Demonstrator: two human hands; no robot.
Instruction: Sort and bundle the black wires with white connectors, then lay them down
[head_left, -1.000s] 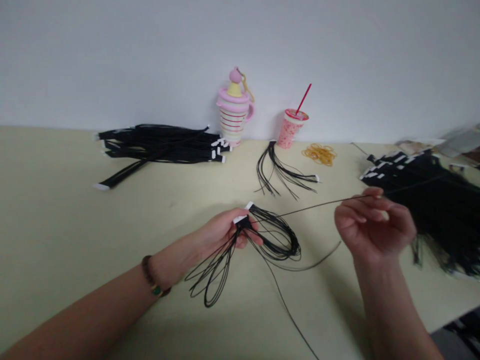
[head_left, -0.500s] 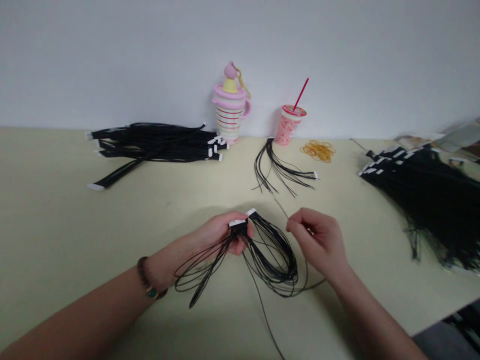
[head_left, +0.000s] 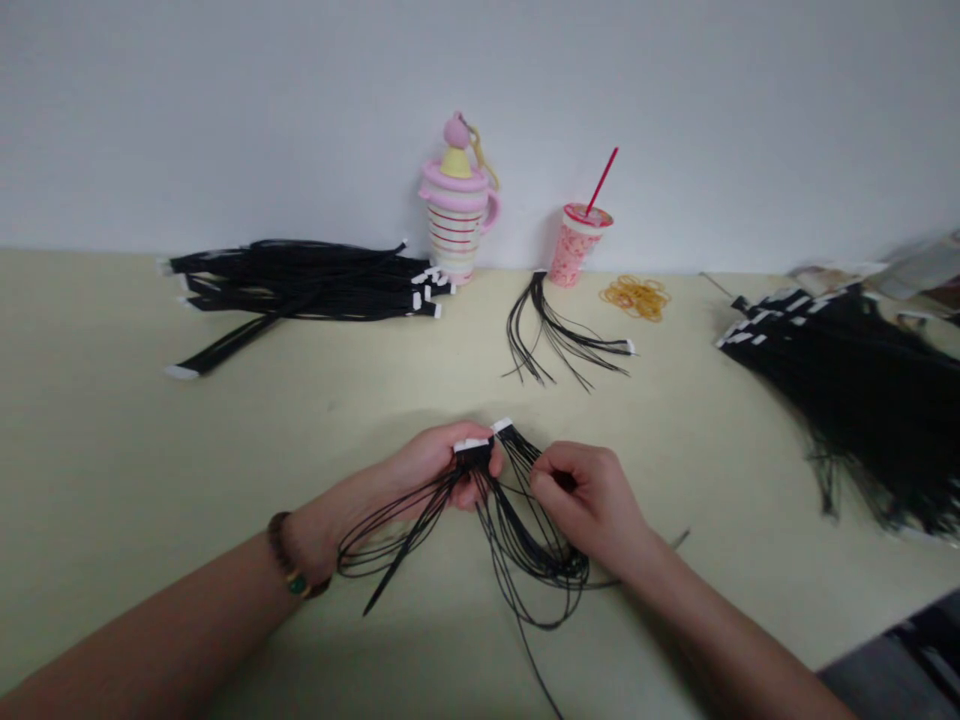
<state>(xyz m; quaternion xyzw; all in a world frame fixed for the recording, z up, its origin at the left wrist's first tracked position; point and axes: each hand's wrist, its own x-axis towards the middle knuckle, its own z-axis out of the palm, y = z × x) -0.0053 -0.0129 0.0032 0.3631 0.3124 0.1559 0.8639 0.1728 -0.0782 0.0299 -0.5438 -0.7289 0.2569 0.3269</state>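
Note:
My left hand (head_left: 424, 465) grips a black wire harness (head_left: 474, 456) by its white-edged connector, fingers closed behind it. A second white connector (head_left: 502, 426) stands just past the fingertips. From the harness, thin black wires hang in loops to both sides, and one loose strand runs down toward the front. Close on the right, my right hand (head_left: 589, 500) is closed in a pinch at the upper edge of the loops. The wire in that pinch is mostly hidden by the fingers; a dark wire end (head_left: 681, 540) shows behind the wrist.
Black harnesses (head_left: 300, 285) lie stacked at the back left, and a larger pile (head_left: 862, 390) covers the right. Against the wall stand a striped pink-lidded cup (head_left: 454, 225) and a pink cup with a straw (head_left: 577, 245). Nearby are rubber bands (head_left: 636, 298) and a loose harness (head_left: 559, 325).
My right hand has moved left and slightly down, up to the wire loops. The wire tip that stuck out from its fingers no longer shows. My left hand keeps its hold.

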